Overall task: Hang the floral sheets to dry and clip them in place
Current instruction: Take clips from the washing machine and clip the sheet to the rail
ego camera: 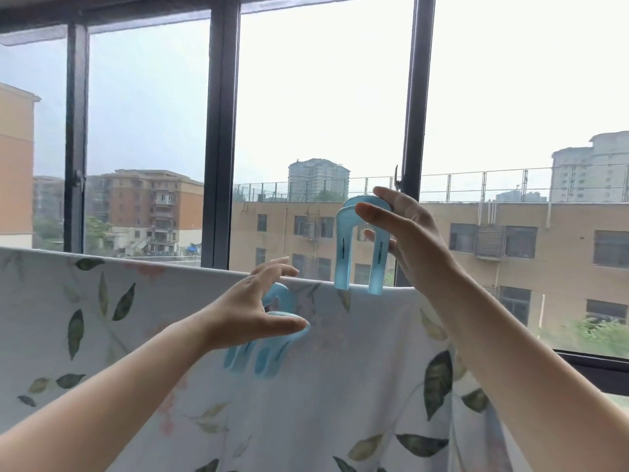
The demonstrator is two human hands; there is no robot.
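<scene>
Blue clip (359,233) pinched by right hand (415,247), spare clips (269,357) by left hand (248,310).
Beneath the right grip, its legs are held at the floral sheet (306,410) edge.

The floral sheet (323,403) runs off the left and bottom edges. The left hand (252,308) half hides its blurred blue clips (262,361).

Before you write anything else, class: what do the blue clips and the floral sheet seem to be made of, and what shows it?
Blue clips: likely moulded plastic, slightly translucent, with a satin finish; light glows through the rigid legs. Floral sheet: woven fabric, perhaps cotton or a blend, matte; it drapes in soft folds and carries a leaf print.
</scene>
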